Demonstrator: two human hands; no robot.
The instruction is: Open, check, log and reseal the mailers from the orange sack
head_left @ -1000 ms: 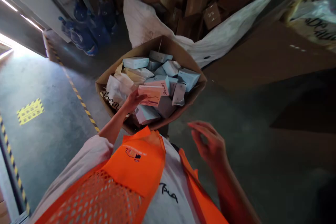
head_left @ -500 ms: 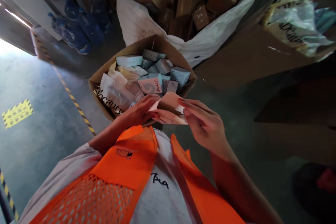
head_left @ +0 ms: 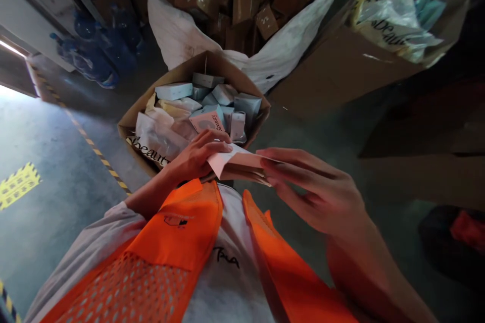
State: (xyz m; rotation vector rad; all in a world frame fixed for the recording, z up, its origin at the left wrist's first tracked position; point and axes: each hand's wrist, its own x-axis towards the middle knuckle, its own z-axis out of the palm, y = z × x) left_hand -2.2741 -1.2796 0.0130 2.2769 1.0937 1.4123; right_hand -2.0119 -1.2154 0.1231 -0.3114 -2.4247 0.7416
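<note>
A small pale pink and white cardboard carton (head_left: 244, 160) is between my hands in front of my chest, partly flattened, its folded edges turned toward me. My left hand (head_left: 202, 155) grips its left end, fingers over the top. At the right end, my right hand (head_left: 318, 189) has its fingers along the upper panel and lower edge. Just beyond them stands an open brown box (head_left: 142, 98) with several light blue and pink cartons (head_left: 208, 120) and a clear plastic bag (head_left: 159, 133) lettered "beauty" inside.
Behind the box is a big white sack (head_left: 174, 35) full of brown boxes (head_left: 242, 0). A large cardboard box (head_left: 322, 70) with plastic packaging stands at the right. Blue water bottles (head_left: 89, 55) are at the back left, near striped floor tape (head_left: 94, 149).
The carton has turned and become flatter, its open end no longer facing up. My right hand has shifted right and its fingers have straightened. The view has swung slightly right.
</note>
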